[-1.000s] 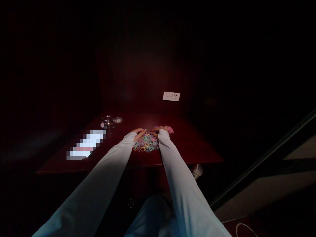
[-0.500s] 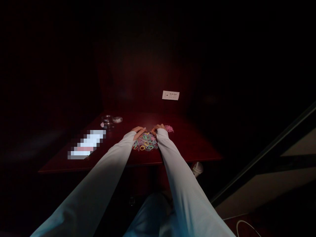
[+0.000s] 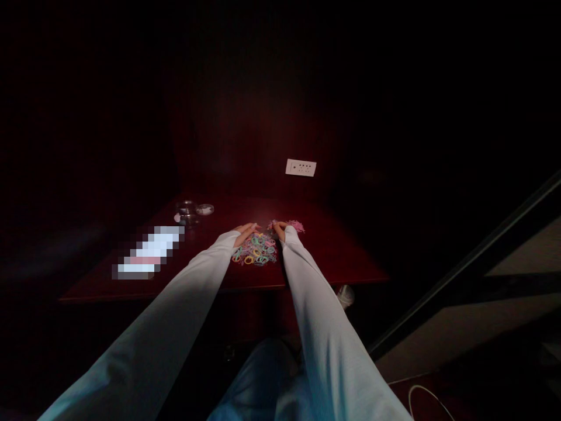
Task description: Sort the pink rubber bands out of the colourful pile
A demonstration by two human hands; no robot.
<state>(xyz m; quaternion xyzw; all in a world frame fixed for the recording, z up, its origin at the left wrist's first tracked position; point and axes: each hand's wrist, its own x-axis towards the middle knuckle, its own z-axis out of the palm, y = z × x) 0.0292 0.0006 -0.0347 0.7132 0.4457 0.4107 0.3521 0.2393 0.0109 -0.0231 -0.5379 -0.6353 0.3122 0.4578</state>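
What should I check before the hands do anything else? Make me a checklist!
1. Left hand beside the colourful bands: ok.
2. Right hand near both the colourful bands and the pink bands: ok.
3. Something pinched in the right hand: cannot tell, too small.
4. Pink and colourful bands fully apart: cannot tell, the right hand hides part.
5. Clear jar away from both hands: ok.
6. Room brightly lit: not ok, much is dark.
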